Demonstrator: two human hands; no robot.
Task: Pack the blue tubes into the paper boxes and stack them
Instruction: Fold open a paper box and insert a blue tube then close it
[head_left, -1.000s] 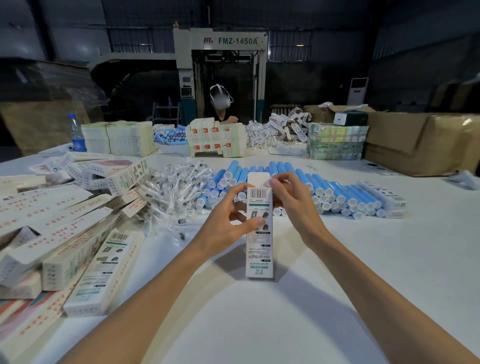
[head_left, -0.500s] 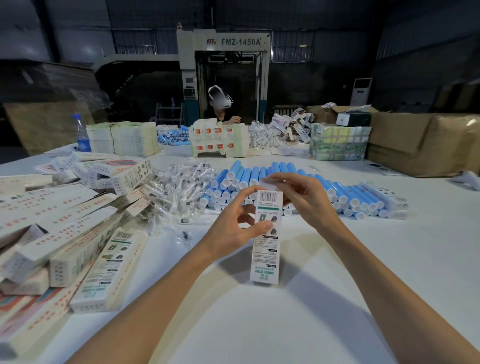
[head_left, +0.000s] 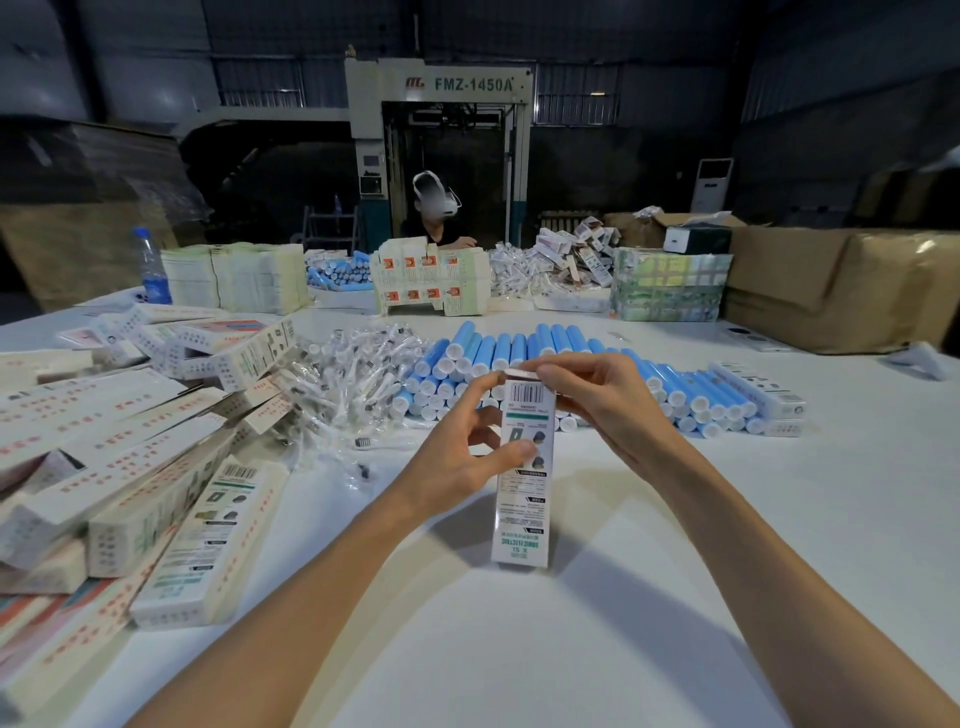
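Note:
A long white paper box (head_left: 522, 499) with a barcode near its top stands upright on the white table (head_left: 675, 545) at the centre. My left hand (head_left: 462, 452) grips its middle, thumb across the front. My right hand (head_left: 597, 400) pinches the flap at the box's top end. Behind the hands lies a row of several blue tubes (head_left: 524, 348) with white caps. Packed boxes (head_left: 202, 540) are piled at the left.
A heap of clear-wrapped brush heads (head_left: 363, 374) lies left of the tubes. Two boxes (head_left: 758, 389) sit at the tubes' right end. A person sits across the table behind flat carton stacks (head_left: 431, 286). A water bottle (head_left: 153, 270) and large cardboard cartons (head_left: 841, 291) stand at the far edges.
The top flap, standing up a second ago, is now folded down under my right fingers. The box has shifted slightly right and nearer.

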